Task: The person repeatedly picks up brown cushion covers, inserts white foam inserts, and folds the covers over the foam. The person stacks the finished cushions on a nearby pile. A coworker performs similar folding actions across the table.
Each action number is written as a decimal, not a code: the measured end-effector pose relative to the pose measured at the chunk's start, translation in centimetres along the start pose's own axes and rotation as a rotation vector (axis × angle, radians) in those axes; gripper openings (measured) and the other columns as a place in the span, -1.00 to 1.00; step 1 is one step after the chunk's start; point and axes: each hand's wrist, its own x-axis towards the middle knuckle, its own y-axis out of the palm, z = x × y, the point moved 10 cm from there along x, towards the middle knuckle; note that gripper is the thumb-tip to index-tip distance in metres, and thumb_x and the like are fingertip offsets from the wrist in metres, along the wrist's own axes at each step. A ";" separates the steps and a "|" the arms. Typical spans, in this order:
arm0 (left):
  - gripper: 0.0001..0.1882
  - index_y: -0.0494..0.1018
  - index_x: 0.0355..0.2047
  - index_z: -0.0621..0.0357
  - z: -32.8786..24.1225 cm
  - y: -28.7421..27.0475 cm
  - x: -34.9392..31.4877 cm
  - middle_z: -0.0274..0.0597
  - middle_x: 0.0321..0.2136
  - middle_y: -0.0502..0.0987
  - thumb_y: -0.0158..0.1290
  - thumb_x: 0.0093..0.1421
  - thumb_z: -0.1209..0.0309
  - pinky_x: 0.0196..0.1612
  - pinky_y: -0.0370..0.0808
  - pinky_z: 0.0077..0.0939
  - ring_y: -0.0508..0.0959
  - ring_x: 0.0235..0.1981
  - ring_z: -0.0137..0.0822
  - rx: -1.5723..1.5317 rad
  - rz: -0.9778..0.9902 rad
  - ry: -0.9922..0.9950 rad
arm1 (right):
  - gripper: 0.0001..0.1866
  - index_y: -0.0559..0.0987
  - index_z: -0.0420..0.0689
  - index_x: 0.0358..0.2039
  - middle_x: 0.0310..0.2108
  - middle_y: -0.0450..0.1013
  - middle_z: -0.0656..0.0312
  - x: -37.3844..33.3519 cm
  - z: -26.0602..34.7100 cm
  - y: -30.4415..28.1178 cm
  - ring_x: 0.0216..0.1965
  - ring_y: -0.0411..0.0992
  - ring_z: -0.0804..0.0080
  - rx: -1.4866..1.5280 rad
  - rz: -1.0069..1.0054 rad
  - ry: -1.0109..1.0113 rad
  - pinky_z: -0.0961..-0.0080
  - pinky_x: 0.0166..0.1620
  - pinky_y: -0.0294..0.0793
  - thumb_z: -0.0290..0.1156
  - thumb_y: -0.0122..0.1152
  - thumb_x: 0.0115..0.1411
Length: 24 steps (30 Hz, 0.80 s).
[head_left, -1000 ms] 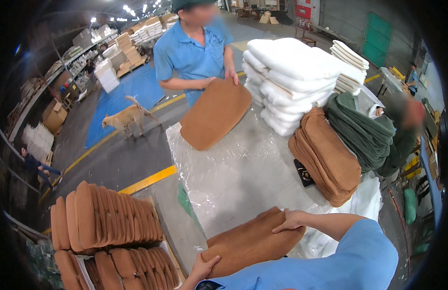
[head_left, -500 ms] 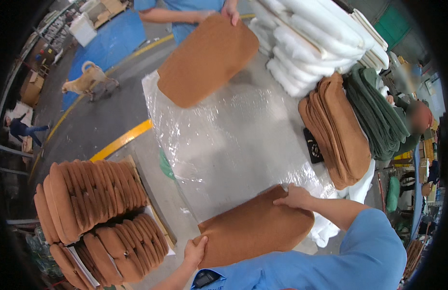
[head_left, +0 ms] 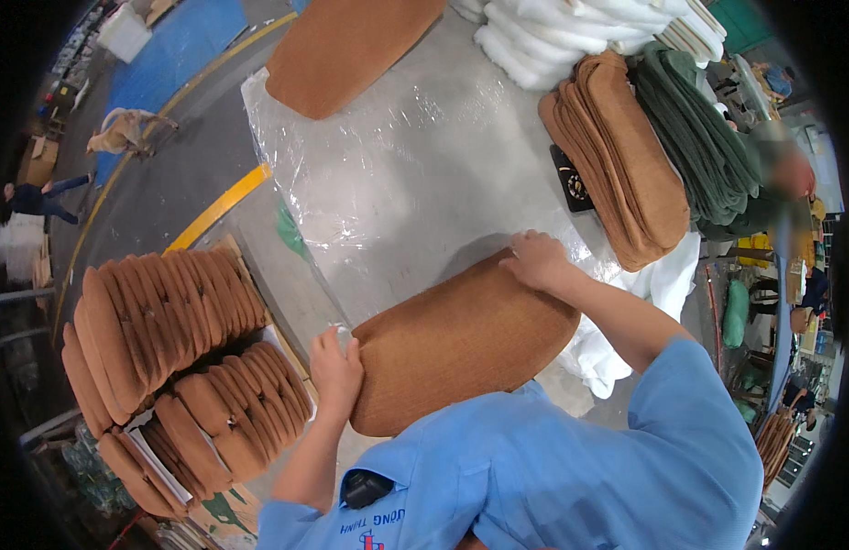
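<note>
A brown cushion cover (head_left: 465, 344) with rounded ends lies slantwise in front of me, over the near edge of a table (head_left: 424, 197) wrapped in clear plastic. My left hand (head_left: 335, 371) closes on its left end, with the fingertips partly hidden. At its far right edge, my right hand (head_left: 542, 263) grips the fabric, thumb and fingers bent over the border. Another brown cushion cover (head_left: 346, 50) lies across the table's far side, cut off by the picture's top.
Plump brown cushions (head_left: 163, 316) stand in rows at my left. On the right are stacked brown covers (head_left: 621, 160), dark green covers (head_left: 699, 142) and a black patterned item (head_left: 572, 179). White padding (head_left: 534, 46) is piled far right. A dog (head_left: 126, 131) is on the floor at far left.
The view has shifted, so the table sits higher in it. The co-worker's hands on the far cover have left the picture. Both my hands stay on the near cover.
</note>
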 end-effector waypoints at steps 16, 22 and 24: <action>-0.33 0.14 0.46 0.32 -7.8 10.5 -2.8 0.15 0.50 0.07 -0.38 0.52 0.09 0.55 -0.04 -0.17 0.02 0.54 0.06 0.082 0.777 0.332 | -0.32 0.35 -0.13 0.40 0.44 0.25 0.10 -6.4 7.8 5.4 0.46 0.18 0.12 -0.072 0.407 -0.421 0.03 0.48 0.08 0.09 -0.26 0.51; -0.36 0.17 0.47 0.23 1.8 5.9 -2.7 0.02 0.53 0.06 -0.29 0.54 0.08 0.55 -0.05 -0.24 0.03 0.55 -0.06 -0.220 0.725 0.103 | -0.44 0.57 -0.12 0.22 0.24 0.48 0.05 -2.1 0.2 2.8 0.27 0.42 0.06 0.225 0.311 -0.353 0.20 0.34 0.33 0.03 -0.03 0.46; -0.37 0.19 0.47 0.16 4.1 4.8 -4.9 -0.04 0.53 0.07 -0.22 0.53 0.08 0.55 -0.06 -0.27 0.03 0.55 -0.12 -0.633 0.630 -0.087 | -0.50 0.70 -0.12 0.07 0.08 0.63 0.07 -2.1 -3.6 1.9 0.14 0.54 0.14 0.537 0.227 -0.292 0.25 0.24 0.45 0.02 0.09 0.42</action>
